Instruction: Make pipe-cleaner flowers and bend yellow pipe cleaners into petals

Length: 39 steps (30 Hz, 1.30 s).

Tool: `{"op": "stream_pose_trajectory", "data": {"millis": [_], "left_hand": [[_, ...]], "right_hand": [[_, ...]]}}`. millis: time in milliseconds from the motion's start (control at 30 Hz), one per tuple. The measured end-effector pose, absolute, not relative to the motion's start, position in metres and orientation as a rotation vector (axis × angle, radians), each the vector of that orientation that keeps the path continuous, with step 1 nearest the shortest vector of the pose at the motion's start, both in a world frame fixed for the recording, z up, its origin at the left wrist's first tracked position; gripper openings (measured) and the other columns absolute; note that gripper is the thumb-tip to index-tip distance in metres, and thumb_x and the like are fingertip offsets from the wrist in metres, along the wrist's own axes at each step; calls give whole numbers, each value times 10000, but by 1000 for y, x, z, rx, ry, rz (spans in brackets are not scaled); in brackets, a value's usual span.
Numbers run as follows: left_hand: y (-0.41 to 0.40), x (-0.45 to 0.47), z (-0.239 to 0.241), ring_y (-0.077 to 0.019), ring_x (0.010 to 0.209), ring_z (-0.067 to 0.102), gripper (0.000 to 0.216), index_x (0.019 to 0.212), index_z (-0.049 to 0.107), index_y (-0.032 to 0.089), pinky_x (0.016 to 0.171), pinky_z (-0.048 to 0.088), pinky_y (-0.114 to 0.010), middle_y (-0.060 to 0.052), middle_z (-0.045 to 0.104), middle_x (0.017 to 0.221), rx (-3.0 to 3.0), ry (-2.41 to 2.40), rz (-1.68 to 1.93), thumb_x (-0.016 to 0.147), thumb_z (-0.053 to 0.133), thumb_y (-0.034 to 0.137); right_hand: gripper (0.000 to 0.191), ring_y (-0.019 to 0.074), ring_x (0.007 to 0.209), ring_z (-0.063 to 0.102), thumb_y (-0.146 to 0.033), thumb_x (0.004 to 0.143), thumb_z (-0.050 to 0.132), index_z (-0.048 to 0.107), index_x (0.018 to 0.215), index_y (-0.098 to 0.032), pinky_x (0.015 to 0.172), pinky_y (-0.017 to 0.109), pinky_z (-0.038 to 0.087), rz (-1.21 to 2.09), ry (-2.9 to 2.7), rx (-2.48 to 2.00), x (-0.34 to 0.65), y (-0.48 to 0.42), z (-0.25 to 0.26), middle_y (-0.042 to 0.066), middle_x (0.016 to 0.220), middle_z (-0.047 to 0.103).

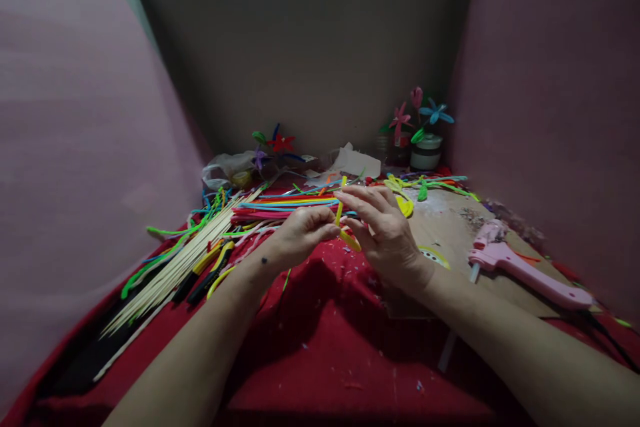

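Note:
Both my hands meet over the red cloth [325, 333] and work one yellow pipe cleaner [343, 221]. My left hand [300, 233] is closed, pinching the strip near its middle. My right hand [383, 230] pinches the same strip with thumb and fingers, its other fingers curled around it. One end of the pipe cleaner sticks up between the hands, the other bends down to the right. Just behind the hands lies a bundle of coloured pipe cleaners [285, 205].
A bundle of wooden skewers [175, 263] lies at the left with utility knives [213, 270] beside it. A pink glue gun [520, 267] rests on a cardboard sheet [450, 227] at the right. Pipe-cleaner flowers in a pot [426, 140] stand at the back, near a plastic bag [225, 170].

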<state>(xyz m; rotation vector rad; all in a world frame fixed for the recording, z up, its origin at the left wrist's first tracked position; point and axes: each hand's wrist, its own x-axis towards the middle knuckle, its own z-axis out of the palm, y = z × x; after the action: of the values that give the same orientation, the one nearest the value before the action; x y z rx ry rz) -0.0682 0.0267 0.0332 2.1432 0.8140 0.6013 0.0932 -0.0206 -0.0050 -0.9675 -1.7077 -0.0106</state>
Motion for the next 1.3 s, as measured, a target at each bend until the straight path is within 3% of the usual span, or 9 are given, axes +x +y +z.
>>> {"op": "stream_pose_trajectory", "data": {"millis": [67,133,200,367,467,867,1300], "left_hand": [[24,-66,34,-98,595,402,190,651,532,142,581,345,-231,20,469,620,2182,810,602,750,523,304],[23,-65,34,-94,587,401,178,666,541,139,574,343,-228,21,472,619,2164,847,616,751,521,294],[23,-64,34,-88,567,392,176,675,540,132,558,335,-225,24,468,604,2119,900,624,755,511,287],[25,-62,30,-85,567,401,162,684,537,133,559,336,-221,27,477,608,2086,917,691,749,504,277],[25,-61,26,-90,578,425,167,691,538,136,569,346,-223,27,490,615,2051,910,716,742,521,294],[25,-60,29,-78,547,437,156,665,583,112,566,341,-231,16,525,587,1802,913,634,659,621,264],[27,-62,27,-95,500,407,138,637,543,142,483,287,-224,22,491,547,2105,1091,438,671,497,267]], "right_hand": [[194,225,1035,455,-155,814,539,664,946,-224,896,406,348,-168,-1793,-986,94,-20,-4,69,1064,637],[138,212,885,487,-173,811,553,686,809,-211,821,391,369,-138,-1816,-1037,95,-19,-4,62,834,668],[146,178,743,489,-187,804,560,683,725,-193,737,350,384,58,-1764,-1084,94,-18,-4,40,680,636],[168,109,555,462,-251,742,581,667,645,-144,561,266,359,866,-1544,-1145,94,-18,0,5,577,570],[174,88,501,427,-289,658,632,636,591,-129,514,250,332,1076,-1404,-1132,96,-15,0,-9,535,538],[140,78,484,416,-255,643,629,642,589,-127,480,231,322,1071,-1293,-1194,91,-16,-2,-4,520,540],[145,68,455,371,-234,638,564,598,539,-135,452,215,268,995,-1442,-1259,88,-12,-7,-24,484,490]]}}
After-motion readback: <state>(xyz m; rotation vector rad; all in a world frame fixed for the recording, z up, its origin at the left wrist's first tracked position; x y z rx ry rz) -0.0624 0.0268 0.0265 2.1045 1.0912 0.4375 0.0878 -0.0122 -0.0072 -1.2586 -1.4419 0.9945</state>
